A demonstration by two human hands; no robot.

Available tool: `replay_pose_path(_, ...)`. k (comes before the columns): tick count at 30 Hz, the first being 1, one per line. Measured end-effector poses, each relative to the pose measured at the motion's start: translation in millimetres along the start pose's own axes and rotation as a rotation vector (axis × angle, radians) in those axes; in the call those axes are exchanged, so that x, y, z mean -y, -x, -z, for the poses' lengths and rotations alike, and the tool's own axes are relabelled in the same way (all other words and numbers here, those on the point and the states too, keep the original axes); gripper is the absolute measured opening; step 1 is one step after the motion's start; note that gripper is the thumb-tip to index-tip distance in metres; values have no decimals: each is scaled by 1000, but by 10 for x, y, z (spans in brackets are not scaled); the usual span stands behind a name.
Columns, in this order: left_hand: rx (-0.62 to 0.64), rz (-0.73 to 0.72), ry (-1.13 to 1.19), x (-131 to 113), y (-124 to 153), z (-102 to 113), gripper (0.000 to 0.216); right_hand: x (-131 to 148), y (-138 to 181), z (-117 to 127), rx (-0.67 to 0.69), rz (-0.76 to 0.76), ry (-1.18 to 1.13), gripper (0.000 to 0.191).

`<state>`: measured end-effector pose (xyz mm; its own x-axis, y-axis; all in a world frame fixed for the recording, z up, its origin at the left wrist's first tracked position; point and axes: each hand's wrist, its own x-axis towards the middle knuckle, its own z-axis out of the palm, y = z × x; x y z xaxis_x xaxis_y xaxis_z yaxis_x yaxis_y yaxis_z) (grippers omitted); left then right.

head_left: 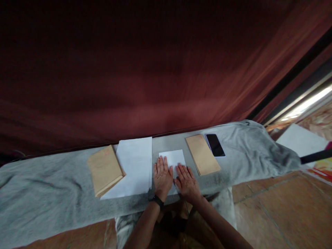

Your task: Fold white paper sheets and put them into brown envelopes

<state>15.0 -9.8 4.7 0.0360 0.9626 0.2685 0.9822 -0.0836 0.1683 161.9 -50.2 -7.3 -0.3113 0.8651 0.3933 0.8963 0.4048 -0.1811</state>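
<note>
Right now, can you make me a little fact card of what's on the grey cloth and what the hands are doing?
Left hand: flat on the small white paper, black wristband on the wrist
Right hand: flat on the same paper, beside the left
Left of hands: large white sheets, partly covered by a brown paper bundle
Right of hands: another brown paper bundle, then a dark-screened phone
Underneath: grey cloth
Behind: dark red curtain
</note>
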Motion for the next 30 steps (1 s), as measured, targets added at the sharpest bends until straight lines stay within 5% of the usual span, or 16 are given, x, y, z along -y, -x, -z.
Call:
replay_pose_path(9, -13, -29, 1, 123, 272, 75, 64, -117, 119, 116, 4, -22, 48, 65)
replay_pose_path(17, 109, -255, 59, -234, 583, 233, 59, -143, 164, 125, 77, 12, 64, 62)
replay_pose_path(30, 119, -157, 14, -70, 621, 249, 64, -509, 481, 528, 217, 263, -53, 60)
